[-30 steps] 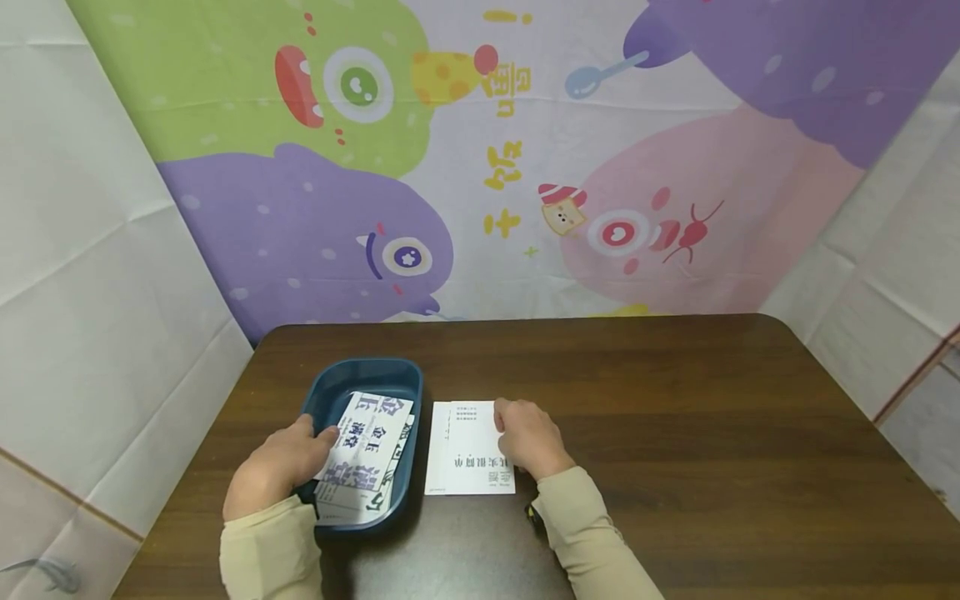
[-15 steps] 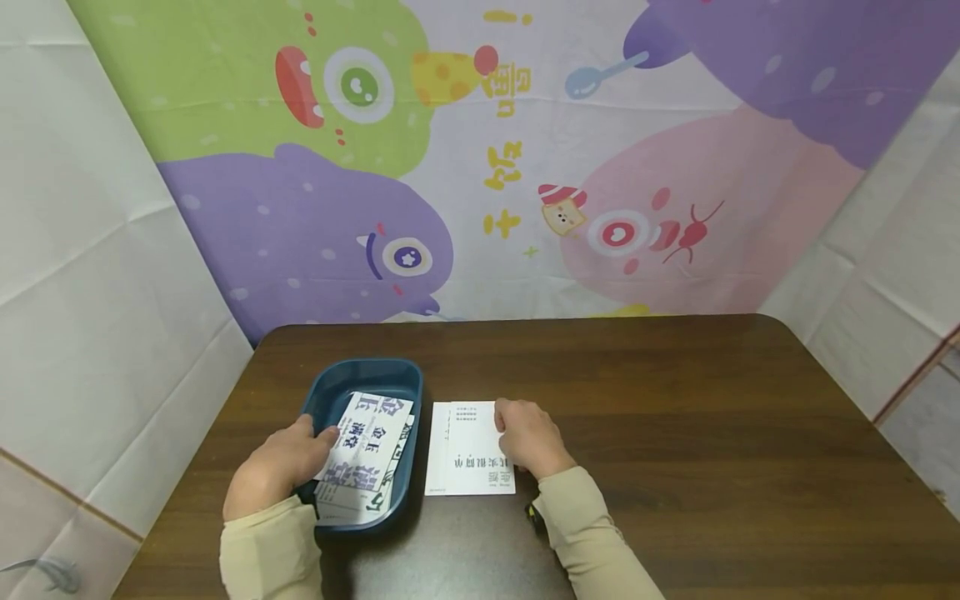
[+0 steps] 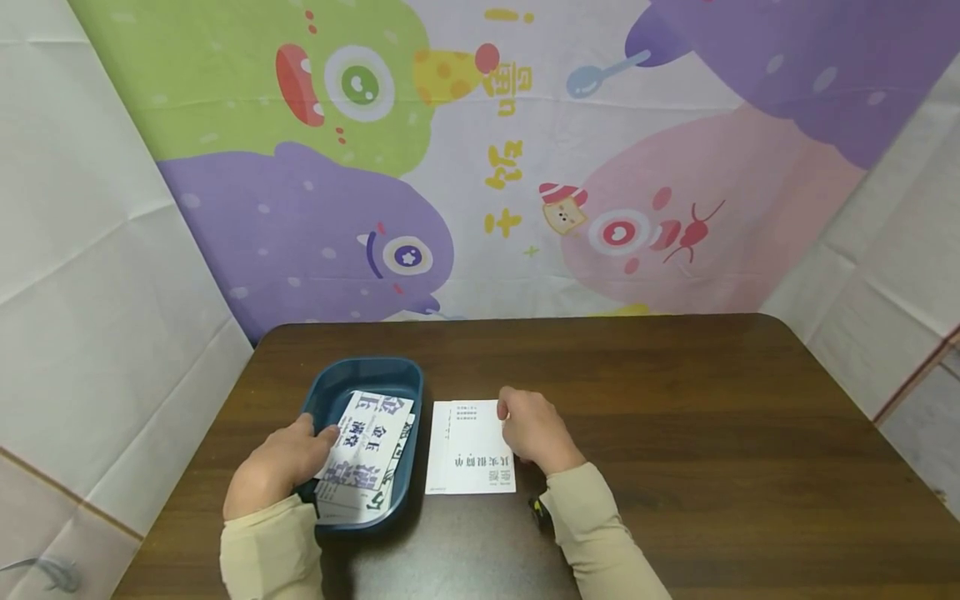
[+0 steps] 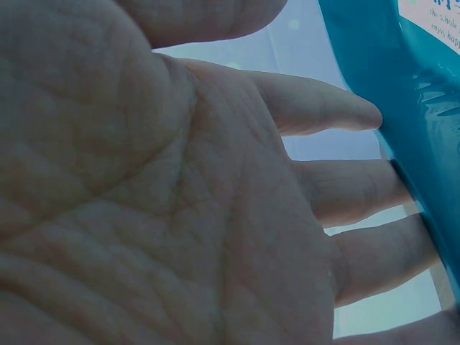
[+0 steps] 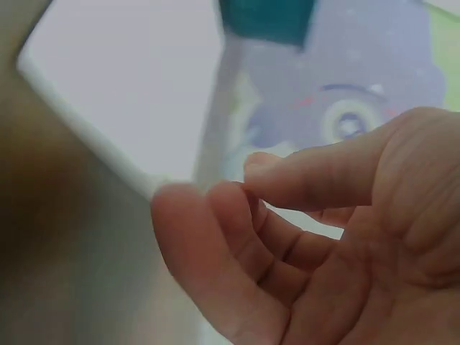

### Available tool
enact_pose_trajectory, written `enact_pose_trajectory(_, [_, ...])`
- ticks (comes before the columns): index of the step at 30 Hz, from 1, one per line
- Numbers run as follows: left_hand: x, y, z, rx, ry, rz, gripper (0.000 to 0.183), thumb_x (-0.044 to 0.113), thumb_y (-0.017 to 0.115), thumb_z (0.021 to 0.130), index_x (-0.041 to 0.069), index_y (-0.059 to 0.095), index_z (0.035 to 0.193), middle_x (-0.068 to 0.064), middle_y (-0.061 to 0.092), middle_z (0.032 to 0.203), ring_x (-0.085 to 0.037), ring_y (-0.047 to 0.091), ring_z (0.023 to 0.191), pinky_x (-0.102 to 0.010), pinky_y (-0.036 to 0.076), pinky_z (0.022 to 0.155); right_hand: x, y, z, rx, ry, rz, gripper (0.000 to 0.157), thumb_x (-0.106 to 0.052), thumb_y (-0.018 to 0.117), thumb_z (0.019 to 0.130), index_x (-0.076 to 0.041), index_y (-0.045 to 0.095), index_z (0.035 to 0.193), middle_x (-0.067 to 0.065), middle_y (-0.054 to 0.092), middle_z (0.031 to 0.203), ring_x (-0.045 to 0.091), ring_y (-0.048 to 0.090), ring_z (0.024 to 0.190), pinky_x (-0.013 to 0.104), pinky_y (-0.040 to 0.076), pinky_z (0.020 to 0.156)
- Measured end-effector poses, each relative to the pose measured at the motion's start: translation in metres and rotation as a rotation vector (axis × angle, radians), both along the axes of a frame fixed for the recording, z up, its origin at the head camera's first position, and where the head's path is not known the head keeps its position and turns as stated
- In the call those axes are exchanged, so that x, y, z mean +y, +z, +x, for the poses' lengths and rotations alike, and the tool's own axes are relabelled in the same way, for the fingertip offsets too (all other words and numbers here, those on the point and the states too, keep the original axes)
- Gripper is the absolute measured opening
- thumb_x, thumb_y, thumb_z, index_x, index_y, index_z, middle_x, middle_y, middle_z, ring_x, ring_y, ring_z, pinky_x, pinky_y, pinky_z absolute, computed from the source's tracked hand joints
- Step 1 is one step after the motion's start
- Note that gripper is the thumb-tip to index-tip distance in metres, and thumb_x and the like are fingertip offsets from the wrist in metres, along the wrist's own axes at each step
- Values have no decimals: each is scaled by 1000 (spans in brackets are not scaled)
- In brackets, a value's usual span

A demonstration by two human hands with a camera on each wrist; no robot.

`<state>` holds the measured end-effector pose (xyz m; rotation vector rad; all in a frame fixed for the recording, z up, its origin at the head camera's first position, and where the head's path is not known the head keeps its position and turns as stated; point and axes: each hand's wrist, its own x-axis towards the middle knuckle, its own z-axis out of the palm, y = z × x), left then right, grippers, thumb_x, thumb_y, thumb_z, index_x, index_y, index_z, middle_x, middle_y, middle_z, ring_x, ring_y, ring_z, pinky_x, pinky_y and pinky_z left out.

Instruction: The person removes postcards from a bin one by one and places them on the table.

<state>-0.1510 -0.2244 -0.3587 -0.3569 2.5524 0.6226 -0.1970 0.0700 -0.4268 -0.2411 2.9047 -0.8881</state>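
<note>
Several printed cards (image 3: 369,435) lie in a blue tray (image 3: 408,371) on the left, a white one with purple lettering on top. My left hand (image 3: 281,458) rests at the tray's left side, its straight fingers touching the outer wall (image 4: 424,180) in the left wrist view. Beside the tray, a stack of white cards (image 3: 467,450) lies flat on the table, slightly offset from one another. At the stack's right edge is my right hand (image 3: 534,429), overlapping the edge. Its fingers (image 5: 187,237) are curled with the thumb over them; nothing shows in their grip.
The dark wooden table (image 3: 705,433) extends to the right of the stack. A cartoon-print cloth (image 3: 495,167) hangs behind it, with pale sheets (image 3: 97,208) at the sides. A small black and yellow device (image 3: 538,512) sits beneath the right wrist.
My right hand has shifted slightly to the right and away from me along the card stack's edge. The left hand, tray and cards have stayed in place.
</note>
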Motion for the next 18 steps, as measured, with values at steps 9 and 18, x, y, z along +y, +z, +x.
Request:
enact_pose_trajectory(9, [2, 1, -1, 12, -12, -21, 79, 43, 35, 107, -17, 13, 153, -44, 22, 155, -63, 32, 139, -73, 35, 109, -81, 34, 37, 463, 322, 123, 8, -18, 73, 90, -13, 69, 95, 1, 63, 86, 15, 60, 74, 25, 49, 58])
enact_pose_trajectory(18, [1, -1, -1, 24, -33, -15, 78, 40, 35, 107, -20, 13, 152, -44, 20, 156, -63, 29, 141, -72, 32, 112, -155, 8, 55, 363, 423, 487, 47, -47, 76, 85, -23, 70, 125, 3, 70, 112, 16, 63, 101, 35, 52, 85])
